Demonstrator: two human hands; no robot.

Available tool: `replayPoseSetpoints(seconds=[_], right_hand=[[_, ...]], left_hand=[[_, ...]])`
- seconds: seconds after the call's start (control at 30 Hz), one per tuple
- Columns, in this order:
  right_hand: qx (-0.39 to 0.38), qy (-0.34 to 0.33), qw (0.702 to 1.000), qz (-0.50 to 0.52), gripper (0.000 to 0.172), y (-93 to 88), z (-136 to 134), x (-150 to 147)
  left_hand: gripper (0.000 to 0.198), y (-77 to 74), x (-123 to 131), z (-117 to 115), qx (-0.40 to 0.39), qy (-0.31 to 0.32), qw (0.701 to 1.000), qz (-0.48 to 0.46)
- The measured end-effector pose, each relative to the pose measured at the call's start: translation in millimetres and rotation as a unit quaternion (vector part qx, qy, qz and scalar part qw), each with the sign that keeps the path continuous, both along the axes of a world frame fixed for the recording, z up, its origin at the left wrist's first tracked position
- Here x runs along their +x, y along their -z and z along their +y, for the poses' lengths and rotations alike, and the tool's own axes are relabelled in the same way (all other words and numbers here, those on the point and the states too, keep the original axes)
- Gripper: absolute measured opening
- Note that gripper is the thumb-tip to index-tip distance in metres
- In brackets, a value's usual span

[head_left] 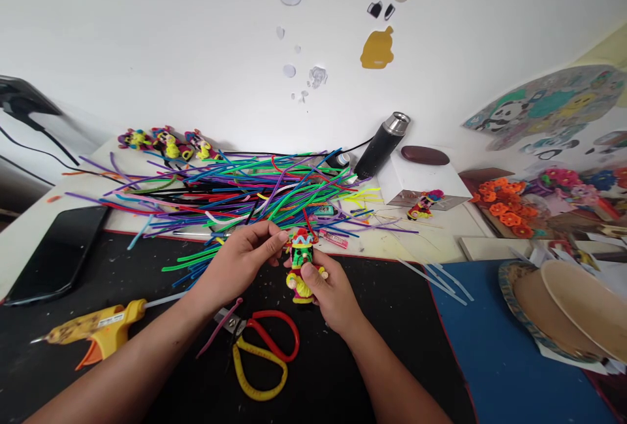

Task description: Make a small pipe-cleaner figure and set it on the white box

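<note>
A small pipe-cleaner doll [300,283] with a red and blue hat, green face and yellow and magenta body stands upright between my hands. My right hand [336,287] grips it, with the thumb across its front and the fingers behind. At the left edge of the hat, the thumb and forefinger of my left hand [249,254] are pinched together; whatever is between them is too small to tell. Scissors [267,352] with one red and one yellow handle lie below the doll on the black mat. A pink pipe cleaner [218,329] crosses their blades.
Loose pipe cleaners [255,192] are heaped behind my hands. At left are a yellow glue gun [105,329] and a black phone [56,254]. A black flask [382,149] leans by a white box [421,179]. Another doll [424,205] stands against that box. Glue sticks [443,280] lie to the right.
</note>
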State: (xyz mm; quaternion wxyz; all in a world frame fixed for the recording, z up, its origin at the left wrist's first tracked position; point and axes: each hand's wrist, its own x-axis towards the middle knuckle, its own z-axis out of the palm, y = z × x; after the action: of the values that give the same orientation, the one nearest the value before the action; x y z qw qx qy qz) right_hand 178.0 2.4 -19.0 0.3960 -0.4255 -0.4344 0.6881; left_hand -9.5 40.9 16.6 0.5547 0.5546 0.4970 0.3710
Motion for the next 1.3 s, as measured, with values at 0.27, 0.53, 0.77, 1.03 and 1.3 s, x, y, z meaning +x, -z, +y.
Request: replayPoseSetpoints(seconds=[0.27, 0.53, 0.77, 1.03, 1.3], right_hand=[[-0.011, 0.0, 1.0, -0.003, 0.066, -0.5, 0.4, -0.1], [-0.008, 0.001, 1.0, -0.009, 0.063, -0.4, 0.2, 0.2], [-0.003, 0.0, 1.0, -0.009, 0.064, -0.6, 0.2, 0.1], [0.002, 0.001, 1.0, -0.012, 0.061, -2.1, 0.2, -0.4], [0.003, 0.002, 1.0, -0.015, 0.063, -1.8, 0.5, -0.1]], left_hand=[[0.039, 2.7, -0.7, -0.4, 0.001, 0.002, 1.0, 0.001], [0.039, 2.5, -0.7, -1.0, 0.005, 0.003, 1.0, 0.008], [0.04, 2.8, -0.9, -1.1, 0.001, 0.002, 1.0, 0.01], [0.041, 2.9, -1.4, -1.3, 0.005, 0.003, 1.0, 0.02], [0.043, 0.8, -0.5, -0.3, 0.007, 0.001, 1.0, 0.027]])
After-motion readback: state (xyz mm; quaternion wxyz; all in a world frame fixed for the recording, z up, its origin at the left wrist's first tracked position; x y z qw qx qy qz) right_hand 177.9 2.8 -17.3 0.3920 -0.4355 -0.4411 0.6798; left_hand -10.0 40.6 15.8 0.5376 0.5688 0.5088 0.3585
